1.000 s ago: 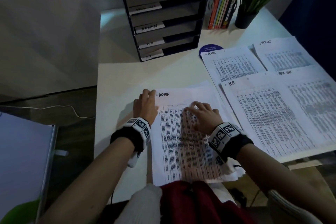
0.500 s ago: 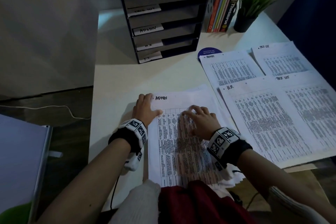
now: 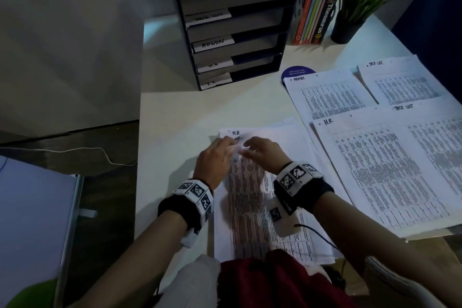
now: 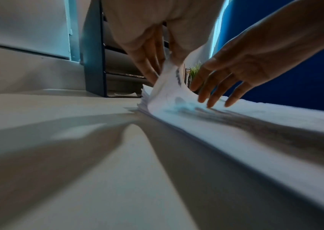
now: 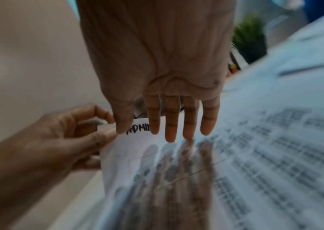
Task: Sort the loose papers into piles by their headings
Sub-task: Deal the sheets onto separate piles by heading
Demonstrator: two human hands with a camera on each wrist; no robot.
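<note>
The top sheet (image 5: 137,155), headed ADMIN, lies on the loose stack (image 3: 262,220) at the table's (image 3: 175,112) near edge, its far left corner lifted and curled. The left hand (image 3: 212,160) pinches that corner between thumb and fingers. The right hand (image 3: 262,152) hovers over the sheet, fingers straight and slightly spread, tips just above the paper. Beneath the raised corner a sheet headed H.R. (image 3: 236,133) shows. Sorted sheets, ADMIN (image 3: 325,97), H.R. (image 3: 375,170) and two TASK LIST (image 3: 400,80), occupy the right side; a labelled tray organiser (image 3: 235,32) stands at the far edge.
</note>
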